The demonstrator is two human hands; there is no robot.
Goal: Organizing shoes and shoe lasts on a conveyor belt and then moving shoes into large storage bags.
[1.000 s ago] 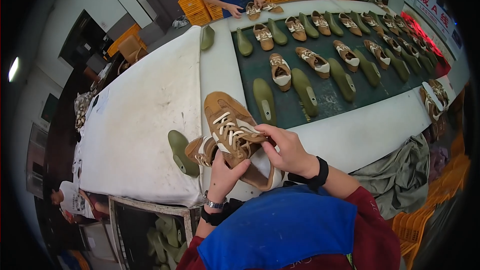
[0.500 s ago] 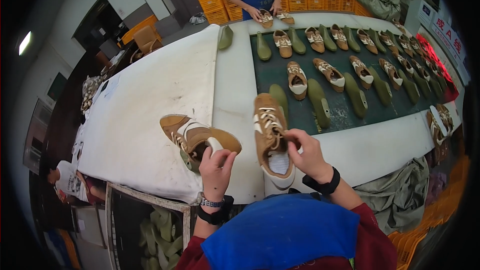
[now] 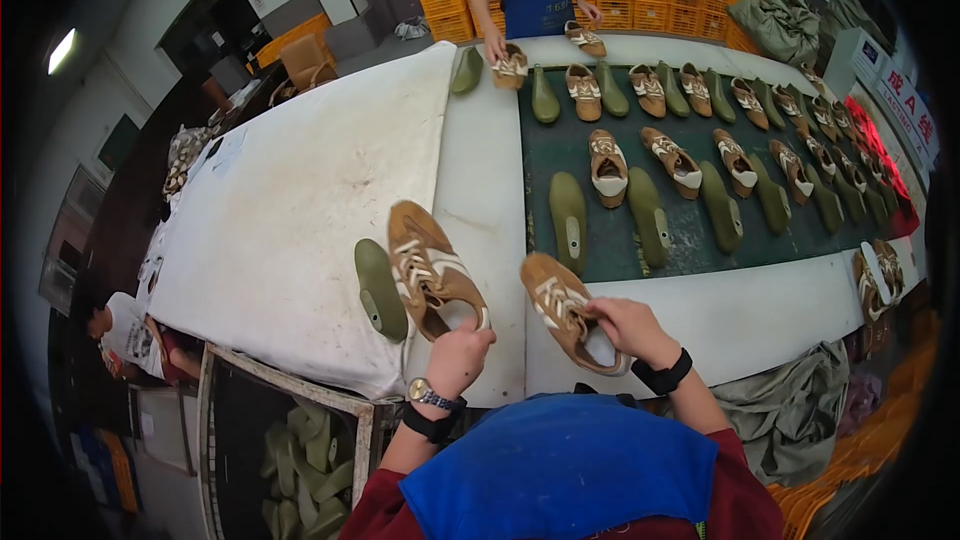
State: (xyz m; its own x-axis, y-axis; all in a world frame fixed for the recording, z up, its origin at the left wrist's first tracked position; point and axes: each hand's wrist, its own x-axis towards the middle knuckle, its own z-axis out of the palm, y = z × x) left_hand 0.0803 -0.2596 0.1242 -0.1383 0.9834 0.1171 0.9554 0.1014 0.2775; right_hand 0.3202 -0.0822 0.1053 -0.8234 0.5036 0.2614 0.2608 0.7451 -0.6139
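Head view, looking down: tan-and-white suede-look laced shoe (image 3: 425, 270) gripped at the heel by closed left hand (image 3: 460, 358), just beside a smooth olive-green foot-shaped last (image 3: 382, 290) on a white cloth-covered table (image 3: 290, 200). Second tan-and-white laced shoe (image 3: 560, 310) pinched at the collar by right hand (image 3: 635, 328), near a dark green belt (image 3: 607, 240) with rows of similar shoes (image 3: 608, 170) and lasts (image 3: 568, 225). Apparently done: both laced, openings free of lasts. Not yet released: either shoe.

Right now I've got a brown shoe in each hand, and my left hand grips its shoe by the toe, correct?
Not quite: in the head view, your left hand grips its shoe at the heel, not the toe. Your right hand does hold another brown shoe.
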